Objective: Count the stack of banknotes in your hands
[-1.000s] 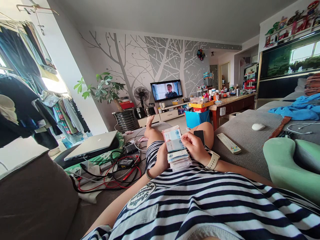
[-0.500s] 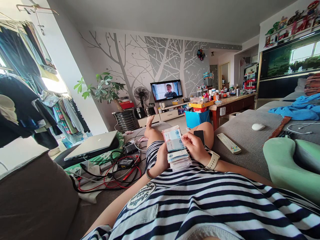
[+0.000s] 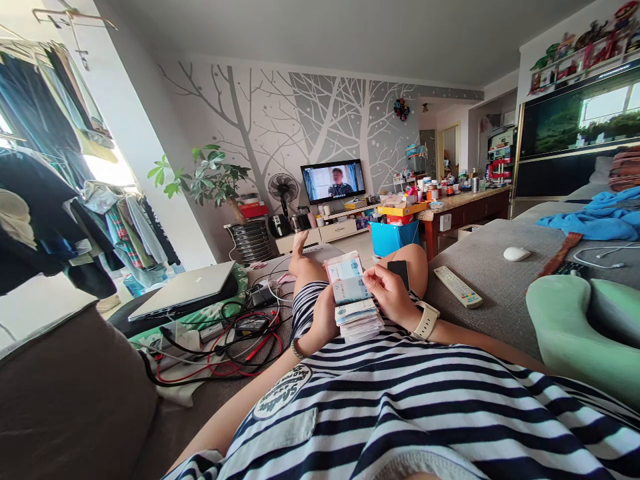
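Observation:
A thick stack of printed paper slips (image 3: 352, 288), light blue and white with pinkish edges and small print, is held over my lap. My left hand (image 3: 326, 317) wraps round its left side, the fingers mostly hidden behind it. My right hand (image 3: 393, 293) pinches the right edge of the upper slips between thumb and fingers. The lower part of the stack (image 3: 359, 323) fans out toward my striped shirt (image 3: 380, 387), showing many layered edges. What exactly the slips are, I cannot make out. A dark phone (image 3: 399, 272) rests on my thigh just beyond my right hand.
On the sofa at my right lie a white remote control (image 3: 457, 287), a white mouse (image 3: 517, 254) and a green neck pillow (image 3: 560, 320). To my left are a laptop (image 3: 185, 291) and tangled cables (image 3: 240, 347). A blue bin (image 3: 395, 239) stands by a cluttered wooden table (image 3: 470, 203).

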A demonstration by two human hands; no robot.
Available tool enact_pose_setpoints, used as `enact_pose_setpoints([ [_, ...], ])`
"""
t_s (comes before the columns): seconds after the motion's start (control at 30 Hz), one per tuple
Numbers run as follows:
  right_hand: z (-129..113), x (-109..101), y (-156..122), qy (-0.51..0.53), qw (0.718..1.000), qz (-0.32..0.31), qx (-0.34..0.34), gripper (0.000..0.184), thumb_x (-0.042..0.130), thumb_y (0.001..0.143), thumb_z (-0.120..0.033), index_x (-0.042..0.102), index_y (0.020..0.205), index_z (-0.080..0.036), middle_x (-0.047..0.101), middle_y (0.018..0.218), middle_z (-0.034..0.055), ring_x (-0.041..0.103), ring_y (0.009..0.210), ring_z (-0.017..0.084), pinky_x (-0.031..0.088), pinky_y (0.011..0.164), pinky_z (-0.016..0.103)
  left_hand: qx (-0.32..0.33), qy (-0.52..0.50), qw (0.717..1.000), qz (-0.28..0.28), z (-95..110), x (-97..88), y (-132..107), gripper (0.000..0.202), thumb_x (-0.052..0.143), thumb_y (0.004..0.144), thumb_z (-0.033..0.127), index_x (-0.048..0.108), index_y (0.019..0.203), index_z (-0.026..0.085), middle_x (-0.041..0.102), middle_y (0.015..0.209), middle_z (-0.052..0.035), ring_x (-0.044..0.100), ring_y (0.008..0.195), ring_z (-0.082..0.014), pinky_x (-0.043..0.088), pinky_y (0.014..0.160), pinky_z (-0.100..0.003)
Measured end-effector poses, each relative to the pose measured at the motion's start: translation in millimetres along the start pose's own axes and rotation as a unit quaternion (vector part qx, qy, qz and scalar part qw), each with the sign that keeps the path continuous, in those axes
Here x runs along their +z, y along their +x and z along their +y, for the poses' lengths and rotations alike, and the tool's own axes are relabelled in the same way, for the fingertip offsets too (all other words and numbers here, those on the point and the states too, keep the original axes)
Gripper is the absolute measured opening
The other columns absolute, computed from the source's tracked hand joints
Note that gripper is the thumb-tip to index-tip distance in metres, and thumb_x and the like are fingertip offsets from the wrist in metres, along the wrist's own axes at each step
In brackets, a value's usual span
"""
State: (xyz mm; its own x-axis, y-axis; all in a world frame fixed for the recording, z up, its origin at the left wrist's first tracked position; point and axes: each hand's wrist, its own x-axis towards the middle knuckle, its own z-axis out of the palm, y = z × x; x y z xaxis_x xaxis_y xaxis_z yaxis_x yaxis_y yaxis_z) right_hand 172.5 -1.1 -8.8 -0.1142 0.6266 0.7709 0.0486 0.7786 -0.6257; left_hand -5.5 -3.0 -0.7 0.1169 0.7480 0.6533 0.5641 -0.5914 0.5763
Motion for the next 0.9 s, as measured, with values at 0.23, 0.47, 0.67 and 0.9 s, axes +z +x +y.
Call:
enact_pose_setpoints([
  [0.23,2.3,0.2,0.4,0.000,1.000,0.000,0.002,0.030,0.051,0.096,-0.047,0.058,0.086,-0.019,0.059,0.071,0.0001,0.055,0.066,0.015,0.041,0.061,0.026,0.007,-0.006,1.000,0.004,-2.0,0.7,0.1,0.015,0.055,0.070,0.023,0.066,0.079,0.018,0.074,0.085,-0.0050,0.063,0.080,-0.0206,0.051,0.079,-0.033],
  [0.47,4.9,-0.1,0.6,0.004,1.000,-0.003,-0.002,0.028,0.051,0.096,-0.045,0.058,0.087,-0.019,0.060,0.073,0.0005,0.056,0.069,0.016,0.043,0.064,0.027,0.000,-0.009,1.000,0.003,-0.5,0.8,-0.1,0.015,0.055,0.069,0.023,0.066,0.077,0.018,0.074,0.084,-0.0051,0.062,0.079,-0.0203,0.051,0.078,-0.033],
  [0.67,5.5,0.2,0.8,0.004,1.000,-0.003,0.001,0.029,0.051,0.096,-0.046,0.058,0.087,-0.019,0.060,0.073,0.0007,0.056,0.069,0.016,0.043,0.065,0.027,-0.016,-0.022,1.000,0.007,0.2,1.6,0.6,0.016,0.052,0.069,0.025,0.065,0.076,0.019,0.073,0.083,-0.0055,0.060,0.078,-0.0207,0.050,0.076,-0.033],
  [0.9,4.5,0.0,0.2,0.001,1.000,-0.001,0.000,0.029,0.051,0.096,-0.046,0.058,0.087,-0.019,0.060,0.072,0.0005,0.056,0.068,0.016,0.042,0.064,0.027,0.001,-0.005,1.000,0.005,-1.7,0.5,0.5,0.015,0.055,0.070,0.026,0.064,0.078,0.018,0.073,0.084,-0.0068,0.063,0.079,-0.0213,0.051,0.078,-0.034],
])
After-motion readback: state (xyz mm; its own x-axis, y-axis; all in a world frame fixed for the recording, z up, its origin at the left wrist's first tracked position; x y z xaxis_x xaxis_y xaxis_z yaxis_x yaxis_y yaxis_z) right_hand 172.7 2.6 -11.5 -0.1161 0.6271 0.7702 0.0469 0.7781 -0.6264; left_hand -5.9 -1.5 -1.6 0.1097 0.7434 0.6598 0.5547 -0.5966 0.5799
